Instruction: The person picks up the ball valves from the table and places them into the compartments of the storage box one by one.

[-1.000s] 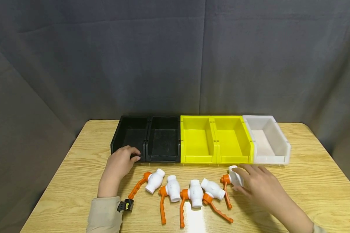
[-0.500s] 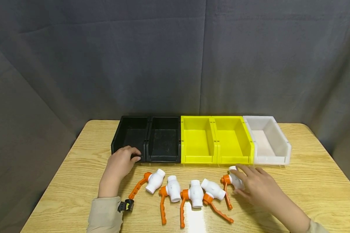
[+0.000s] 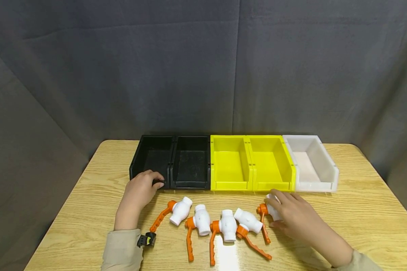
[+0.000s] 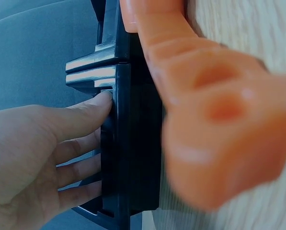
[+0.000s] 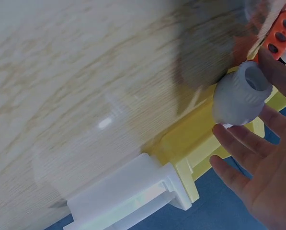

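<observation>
My left hand [image 3: 140,191] grips the front rim of the leftmost black bin [image 3: 155,158]; in the left wrist view the thumb [image 4: 97,106] lies outside the wall, with fingers on its other side. A white ball valve [image 3: 273,211] with an orange lever stands in front of the yellow bins. My right hand [image 3: 296,214] holds it lightly, fingers over its far end and thumb at its near end; the palm partly hides it from the head. In the right wrist view this valve [image 5: 241,96] lies between thumb and fingers, against the table.
More valves lie in a row to the left, such as one valve [image 3: 181,210] near my left wrist. Behind them stand a second black bin [image 3: 191,184], two yellow bins [image 3: 232,185] and a white bin [image 3: 315,186]. A grey curtain [image 3: 203,75] hangs behind the table.
My right hand first drew back slightly from the valve, then came in leftward and closer around it. The left hand and the other valves have stayed put.
</observation>
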Demonstrator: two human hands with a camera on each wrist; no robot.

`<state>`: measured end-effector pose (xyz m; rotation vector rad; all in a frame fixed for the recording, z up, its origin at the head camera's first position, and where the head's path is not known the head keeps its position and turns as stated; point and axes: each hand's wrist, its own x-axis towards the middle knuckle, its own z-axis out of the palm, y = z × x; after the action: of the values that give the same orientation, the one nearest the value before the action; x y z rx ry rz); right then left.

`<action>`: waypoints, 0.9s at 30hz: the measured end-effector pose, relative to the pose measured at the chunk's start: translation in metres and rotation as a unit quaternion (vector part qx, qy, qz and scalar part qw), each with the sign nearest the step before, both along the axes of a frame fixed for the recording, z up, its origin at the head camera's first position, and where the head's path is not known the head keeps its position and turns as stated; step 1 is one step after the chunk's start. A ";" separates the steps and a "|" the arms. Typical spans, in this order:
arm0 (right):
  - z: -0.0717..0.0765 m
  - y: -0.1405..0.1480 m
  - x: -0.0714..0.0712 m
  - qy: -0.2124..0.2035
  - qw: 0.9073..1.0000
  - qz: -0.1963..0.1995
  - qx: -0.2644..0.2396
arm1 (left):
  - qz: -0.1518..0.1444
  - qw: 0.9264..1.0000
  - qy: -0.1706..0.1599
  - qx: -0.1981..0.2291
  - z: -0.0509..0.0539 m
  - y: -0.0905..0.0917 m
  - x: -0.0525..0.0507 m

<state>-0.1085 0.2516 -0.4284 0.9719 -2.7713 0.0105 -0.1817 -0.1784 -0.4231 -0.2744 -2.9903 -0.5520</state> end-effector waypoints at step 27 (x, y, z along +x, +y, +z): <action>0.002 0.006 -0.012 -0.036 0.998 0.045 -0.026 | 0.003 1.000 0.001 0.004 0.000 0.000 0.000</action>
<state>-0.1210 0.2580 -0.4262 1.1035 -2.7733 0.1314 -0.1814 -0.1783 -0.4232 -0.2665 -2.9847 -0.5628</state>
